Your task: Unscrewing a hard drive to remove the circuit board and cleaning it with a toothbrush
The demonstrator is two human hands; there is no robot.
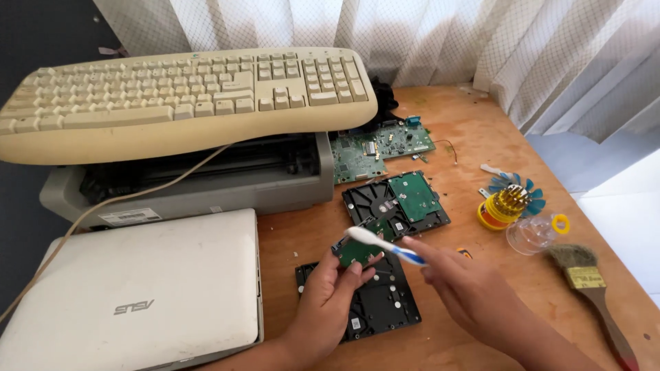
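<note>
Two bare hands show at the near edge, each with its forearm. The left hand point(328, 297) comes in from the near middle, the right hand point(459, 282) from the near right. No sleeve covers either forearm as far as the view reaches. Neither hand wears a glove, ring, watch or band. The nails are short and plain. The right hand is slightly blurred.

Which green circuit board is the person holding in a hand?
The small green board in the left hand, under the toothbrush. The other two green boards lie on the table: one on the black drive, one by the printer.
</note>
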